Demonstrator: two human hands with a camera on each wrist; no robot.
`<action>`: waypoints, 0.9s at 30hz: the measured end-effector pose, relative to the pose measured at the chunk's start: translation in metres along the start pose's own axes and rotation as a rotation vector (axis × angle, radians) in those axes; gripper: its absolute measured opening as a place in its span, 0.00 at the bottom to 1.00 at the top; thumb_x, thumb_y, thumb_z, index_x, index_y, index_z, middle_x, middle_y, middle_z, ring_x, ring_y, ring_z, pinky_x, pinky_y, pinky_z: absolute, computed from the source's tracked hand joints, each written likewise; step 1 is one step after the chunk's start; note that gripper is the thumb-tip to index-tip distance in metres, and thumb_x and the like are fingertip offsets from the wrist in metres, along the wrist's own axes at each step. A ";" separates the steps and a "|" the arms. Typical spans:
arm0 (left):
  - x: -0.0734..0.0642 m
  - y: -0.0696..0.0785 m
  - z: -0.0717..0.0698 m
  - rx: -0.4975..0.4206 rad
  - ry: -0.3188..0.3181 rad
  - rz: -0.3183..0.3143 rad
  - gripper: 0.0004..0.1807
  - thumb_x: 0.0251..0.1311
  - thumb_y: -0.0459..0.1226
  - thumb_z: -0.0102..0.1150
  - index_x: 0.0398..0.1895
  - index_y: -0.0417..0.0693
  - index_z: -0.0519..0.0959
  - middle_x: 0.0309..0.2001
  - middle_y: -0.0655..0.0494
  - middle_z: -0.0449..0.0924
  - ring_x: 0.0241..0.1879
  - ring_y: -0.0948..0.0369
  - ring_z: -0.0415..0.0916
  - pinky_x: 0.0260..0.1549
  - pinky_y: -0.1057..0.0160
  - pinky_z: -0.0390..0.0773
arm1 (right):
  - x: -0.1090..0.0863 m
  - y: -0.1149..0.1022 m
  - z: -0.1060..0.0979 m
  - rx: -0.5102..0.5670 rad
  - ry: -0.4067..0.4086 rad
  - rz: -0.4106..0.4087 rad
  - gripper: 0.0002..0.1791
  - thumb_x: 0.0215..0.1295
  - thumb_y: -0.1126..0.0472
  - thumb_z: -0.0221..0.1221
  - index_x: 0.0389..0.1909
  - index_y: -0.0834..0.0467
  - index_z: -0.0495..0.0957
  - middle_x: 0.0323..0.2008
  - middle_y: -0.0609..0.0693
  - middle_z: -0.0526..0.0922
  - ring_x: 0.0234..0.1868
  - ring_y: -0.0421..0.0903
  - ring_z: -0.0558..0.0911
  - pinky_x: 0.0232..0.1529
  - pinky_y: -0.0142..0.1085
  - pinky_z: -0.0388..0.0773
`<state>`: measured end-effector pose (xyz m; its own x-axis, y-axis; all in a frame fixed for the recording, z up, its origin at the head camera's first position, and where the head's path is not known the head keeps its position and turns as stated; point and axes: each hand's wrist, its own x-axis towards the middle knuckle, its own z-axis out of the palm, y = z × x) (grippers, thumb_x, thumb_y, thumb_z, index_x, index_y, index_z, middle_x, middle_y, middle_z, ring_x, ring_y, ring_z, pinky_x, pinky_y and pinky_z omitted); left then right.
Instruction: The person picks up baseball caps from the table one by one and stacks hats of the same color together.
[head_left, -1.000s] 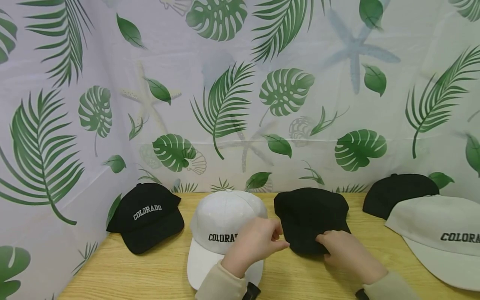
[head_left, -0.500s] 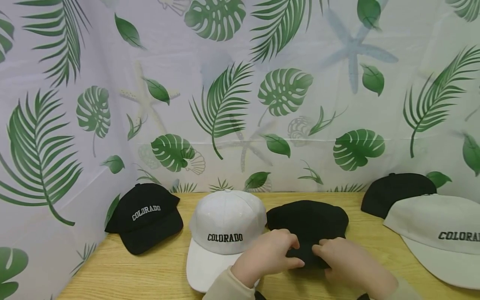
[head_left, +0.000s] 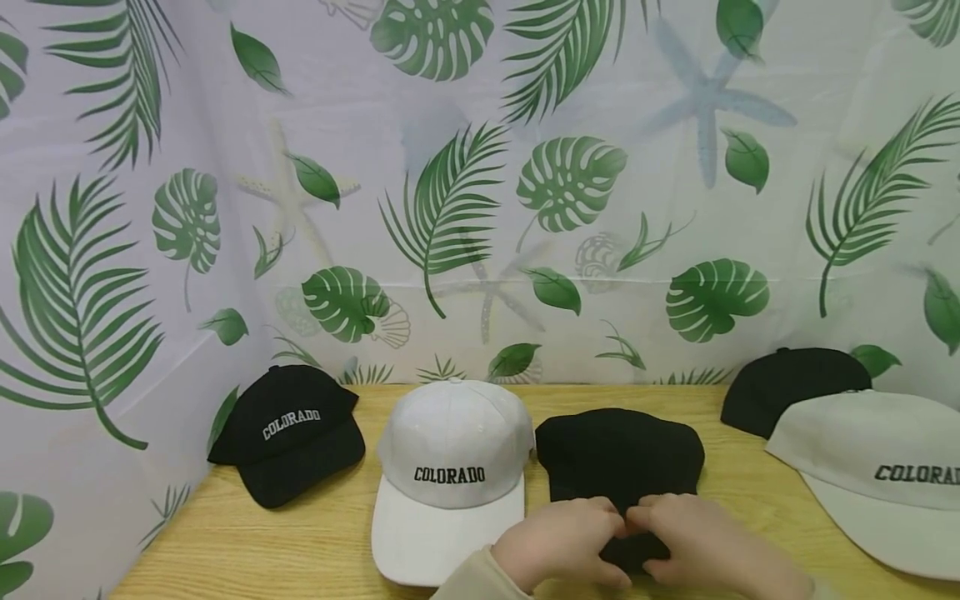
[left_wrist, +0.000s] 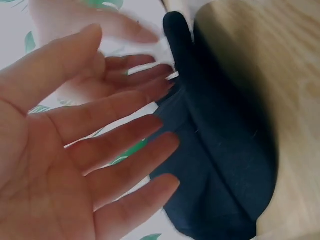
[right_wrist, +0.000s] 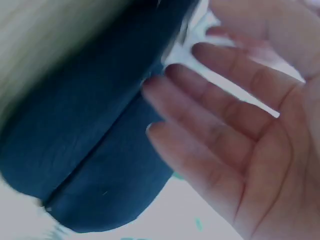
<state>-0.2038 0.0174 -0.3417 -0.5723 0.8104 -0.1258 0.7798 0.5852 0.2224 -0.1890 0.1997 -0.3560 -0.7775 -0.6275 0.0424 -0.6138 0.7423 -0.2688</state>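
While matte black cap (head_left: 618,454) curves roundly | hands (head_left: 562,542) (head_left: 708,546) near brim (head_left: 633,552), fingers nearly straight, gripping nothing

The white cap (head_left: 450,442) crowds the middle black cap (head_left: 618,454) on its left; rightward, a wider tabletop (head_left: 735,479) passage runs to the cream cap (head_left: 862,450).

three black caps (head_left: 622,454), one white cap (head_left: 453,442), one cream cap (head_left: 877,437), one table (head_left: 262,537).

Mid cap (head_left: 620,454) on tbl (head_left: 232,537), 2 caps (head_left: 292,442) (head_left: 453,442) to L, R cap (head_left: 862,458) before rear cap (head_left: 783,387)
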 end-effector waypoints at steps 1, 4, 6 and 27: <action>0.001 0.000 0.002 -0.003 -0.009 -0.002 0.22 0.49 0.51 0.60 0.48 0.56 0.76 0.44 0.68 0.70 0.39 0.74 0.68 0.34 0.75 0.69 | 0.000 0.004 -0.003 0.030 0.028 -0.011 0.11 0.43 0.62 0.65 0.30 0.51 0.77 0.26 0.36 0.72 0.24 0.33 0.70 0.23 0.31 0.70; 0.004 0.002 0.006 0.002 -0.027 -0.018 0.25 0.50 0.53 0.58 0.52 0.58 0.73 0.52 0.68 0.66 0.46 0.71 0.66 0.39 0.72 0.69 | 0.003 0.018 -0.013 0.077 0.139 -0.010 0.08 0.47 0.63 0.64 0.29 0.54 0.75 0.28 0.41 0.74 0.26 0.36 0.74 0.25 0.31 0.72; 0.006 0.003 0.008 -0.009 -0.045 -0.033 0.27 0.51 0.54 0.57 0.55 0.59 0.70 0.55 0.68 0.63 0.51 0.69 0.64 0.42 0.70 0.69 | 0.005 0.027 -0.019 0.083 0.213 0.032 0.07 0.49 0.63 0.63 0.31 0.58 0.76 0.30 0.45 0.76 0.28 0.40 0.77 0.28 0.34 0.74; 0.020 0.008 0.017 -0.009 -0.108 0.009 0.24 0.52 0.53 0.57 0.53 0.59 0.73 0.45 0.68 0.70 0.40 0.71 0.67 0.39 0.74 0.68 | 0.017 0.066 -0.026 0.244 0.322 0.290 0.19 0.66 0.57 0.47 0.45 0.72 0.71 0.36 0.61 0.76 0.36 0.54 0.76 0.34 0.45 0.72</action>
<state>-0.2046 0.0383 -0.3591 -0.5340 0.8145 -0.2269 0.7822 0.5778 0.2330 -0.2462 0.2438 -0.3477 -0.9379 -0.2706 0.2172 -0.3461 0.7748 -0.5291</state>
